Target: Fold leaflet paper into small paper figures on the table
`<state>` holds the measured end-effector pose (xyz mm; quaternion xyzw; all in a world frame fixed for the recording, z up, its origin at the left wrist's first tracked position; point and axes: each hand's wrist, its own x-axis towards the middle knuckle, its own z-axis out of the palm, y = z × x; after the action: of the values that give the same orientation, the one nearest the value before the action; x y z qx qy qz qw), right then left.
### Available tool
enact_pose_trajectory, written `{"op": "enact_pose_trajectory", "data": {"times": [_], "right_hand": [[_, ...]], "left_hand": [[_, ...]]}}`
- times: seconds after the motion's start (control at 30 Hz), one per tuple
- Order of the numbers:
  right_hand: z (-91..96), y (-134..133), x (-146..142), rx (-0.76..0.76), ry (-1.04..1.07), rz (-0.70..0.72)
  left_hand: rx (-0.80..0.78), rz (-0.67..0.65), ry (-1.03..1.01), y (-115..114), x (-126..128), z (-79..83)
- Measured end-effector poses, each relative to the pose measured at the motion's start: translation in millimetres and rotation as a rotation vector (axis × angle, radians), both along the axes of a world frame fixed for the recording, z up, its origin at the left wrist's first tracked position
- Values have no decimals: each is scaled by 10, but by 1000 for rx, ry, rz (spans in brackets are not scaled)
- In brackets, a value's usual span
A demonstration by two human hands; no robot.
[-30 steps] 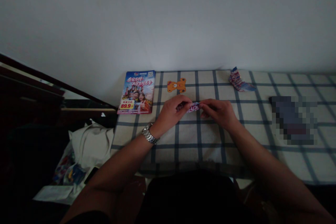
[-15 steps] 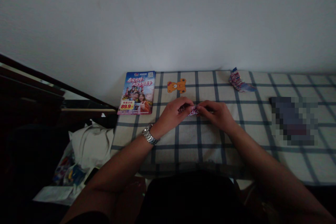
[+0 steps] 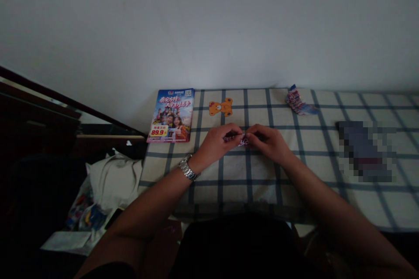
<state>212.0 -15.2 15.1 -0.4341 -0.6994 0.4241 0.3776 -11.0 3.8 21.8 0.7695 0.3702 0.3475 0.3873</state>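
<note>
My left hand, with a silver watch on its wrist, pinches one end of a narrow strip of printed paper. At the other end, the fingers of my right hand are closed on the same strip. The two hands nearly meet over the checked cloth. Most of the strip is hidden by my fingers; white and reddish-purple print shows between them. Just beyond my left hand is an orange teddy bear picture on the cloth.
A stack of colourful flyers lies at the left end of the surface. Pleated printed paper rests near the wall. A dark, blurred-out object lies at right. White bags stand low on the left.
Both hands have shifted very slightly, keeping their pinch on the paper strip. The other things have stayed where they were.
</note>
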Motion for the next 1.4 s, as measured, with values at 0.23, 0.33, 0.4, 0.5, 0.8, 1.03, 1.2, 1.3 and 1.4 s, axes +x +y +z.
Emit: {"op": "enact_pose_trajectory", "data": {"times": [0.23, 0.33, 0.4, 0.5, 0.8, 1.03, 1.2, 1.3, 1.4], "right_hand": [[-3, 0, -7, 2, 5, 12], [2, 6, 18, 12, -38, -22], [4, 12, 36, 15, -57, -61], [6, 15, 52, 7, -43, -96], [12, 3, 8, -72, -5, -70], [36, -3, 8, -65, -24, -68], [25, 21, 54, -45, 15, -101], [24, 27, 49, -51, 16, -94], [21, 29, 27, -83, 31, -102]], "left_hand": [[-19, -8, 34, 8, -6, -15], [-4, -14, 29, 19, -15, -19], [9, -16, 45, 28, -21, -13], [14, 1, 66, 40, -23, 0], [-35, 6, 50, 55, -30, -24], [-35, -2, 43, 49, -27, -55], [-2, 38, -9, 60, -53, -55], [8, 49, -2, 67, -61, -71], [16, 81, 0, 81, -61, -90]]}}
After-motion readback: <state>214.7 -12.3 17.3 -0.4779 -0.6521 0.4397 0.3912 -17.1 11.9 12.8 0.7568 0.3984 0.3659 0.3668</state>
